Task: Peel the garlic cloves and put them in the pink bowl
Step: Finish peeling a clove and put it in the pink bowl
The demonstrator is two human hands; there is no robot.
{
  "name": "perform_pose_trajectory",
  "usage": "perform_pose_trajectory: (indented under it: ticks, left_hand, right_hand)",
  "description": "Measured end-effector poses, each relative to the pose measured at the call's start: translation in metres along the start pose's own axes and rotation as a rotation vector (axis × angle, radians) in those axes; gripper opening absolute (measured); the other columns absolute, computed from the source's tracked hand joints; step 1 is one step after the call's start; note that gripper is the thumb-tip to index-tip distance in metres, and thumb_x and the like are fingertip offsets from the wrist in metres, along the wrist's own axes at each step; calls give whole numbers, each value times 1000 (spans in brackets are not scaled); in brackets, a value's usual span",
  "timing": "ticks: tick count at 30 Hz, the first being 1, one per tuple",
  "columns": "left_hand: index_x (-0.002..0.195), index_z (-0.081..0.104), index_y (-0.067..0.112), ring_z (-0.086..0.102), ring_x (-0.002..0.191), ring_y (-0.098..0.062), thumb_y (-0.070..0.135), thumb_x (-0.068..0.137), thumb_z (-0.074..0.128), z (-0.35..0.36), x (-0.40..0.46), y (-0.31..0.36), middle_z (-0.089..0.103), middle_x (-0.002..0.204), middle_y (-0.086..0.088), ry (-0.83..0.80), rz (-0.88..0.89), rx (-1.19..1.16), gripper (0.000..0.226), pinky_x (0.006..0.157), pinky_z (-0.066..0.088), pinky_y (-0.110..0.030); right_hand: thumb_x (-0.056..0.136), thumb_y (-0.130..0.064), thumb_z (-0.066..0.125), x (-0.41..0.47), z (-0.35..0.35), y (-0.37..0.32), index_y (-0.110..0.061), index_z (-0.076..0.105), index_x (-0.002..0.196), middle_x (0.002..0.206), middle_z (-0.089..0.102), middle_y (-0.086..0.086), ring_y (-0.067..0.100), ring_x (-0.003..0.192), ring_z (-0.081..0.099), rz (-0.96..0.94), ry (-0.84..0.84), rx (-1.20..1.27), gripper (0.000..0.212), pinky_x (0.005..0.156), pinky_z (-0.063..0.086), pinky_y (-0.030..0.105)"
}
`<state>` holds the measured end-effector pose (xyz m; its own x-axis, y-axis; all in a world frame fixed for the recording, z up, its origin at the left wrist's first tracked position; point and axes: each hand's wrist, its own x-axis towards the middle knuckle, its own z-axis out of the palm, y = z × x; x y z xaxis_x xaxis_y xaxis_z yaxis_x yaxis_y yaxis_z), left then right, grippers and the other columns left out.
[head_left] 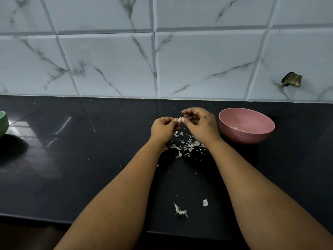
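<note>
While both of your forearms reach out over the black countertop (100, 159), your two hands meet just above it, near the tiled wall (115, 56). Your left hand (163, 128) has its fingers curled in and pinches a small pale garlic clove (179, 120) at its fingertips. Your right hand (201, 123) comes at the same clove from the other side: its thumb and forefinger close on the clove's right end, while its other fingers arch loosely above. So the clove sits between the two hands, held off the counter, gripped by both. Directly below and slightly toward you from the hands lies a scatter of papery garlic skins (187, 146), white flakes spread on the dark surface between your wrists. Closer to the counter's near edge lie two more bits, well apart from that heap: a stringy peel scrap (180, 211) and a small white flake (205, 202) to its right. The pink bowl (252, 134) stands upright on the counter just to the right of your right hand, not touching it; inside it, low against the near wall, you can make out a few pale pieces, though they are too small to tell whether they are peeled cloves. At the far left edge of the view a green bowl (3, 123) is partly cut off. On the wall to the upper right, a dark chipped patch (291, 79) breaks the marbled tile.
</note>
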<state>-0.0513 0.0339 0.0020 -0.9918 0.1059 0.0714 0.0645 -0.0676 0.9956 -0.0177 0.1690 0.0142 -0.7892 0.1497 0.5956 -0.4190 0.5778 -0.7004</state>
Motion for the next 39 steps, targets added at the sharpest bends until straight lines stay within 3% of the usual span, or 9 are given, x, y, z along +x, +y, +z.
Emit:
perform_pose_trajectory:
  ticks: [5,10,14,18,24,29,39]
  left_hand:
    - [82,71,18,68,80,-14,21,96,62,-2,-2,-2,72,79,-1,-6,114,186,17,88,58,-38]
    - [94,71,10,58,78,-13,16,94,66,0,-5,0,67,86,-7,-95,85,-95,8,84,51,-31]
    - [96,69,10,58,77,-12,10,97,59,0,-4,1,67,87,-6,-126,48,-197,11,83,52,-27]
    - [95,68,7,62,80,-14,9,98,57,-1,-2,1,67,88,-9,-124,28,-216,11,83,55,-24]
    - [89,69,-1,62,85,-23,16,95,64,-1,-1,0,65,91,-23,-43,28,-152,19,91,56,-34]
    - [81,71,4,67,86,-26,17,92,68,-2,1,-1,69,90,-24,-4,30,-117,18,94,56,-42]
    - [78,73,3,64,77,-20,20,91,70,-3,1,-1,69,81,-18,7,21,-62,21,91,57,-41]
  right_hand:
    - [80,-9,77,1,1,4,-13,75,85,78,70,-7,0,71,66,43,-69,-33,7,68,50,10]
    - [80,-12,77,5,1,6,-15,72,83,83,72,0,13,78,68,174,-16,125,7,77,57,25]
    - [81,-13,77,3,4,3,-16,68,78,84,73,6,15,77,67,186,-72,176,9,77,57,27]
    - [86,-12,71,2,8,1,-8,69,85,85,72,3,8,72,65,68,-72,29,5,73,53,17]
    - [87,-14,68,-1,7,-4,-9,75,87,79,73,2,7,65,61,-121,-25,-196,8,62,43,5]
    - [87,-14,63,-1,5,-8,-9,75,85,75,73,3,16,66,65,-157,-45,-274,13,66,52,29]
    - [88,-9,58,0,6,-4,-6,67,83,80,69,9,26,75,62,-196,-81,-354,11,68,49,38]
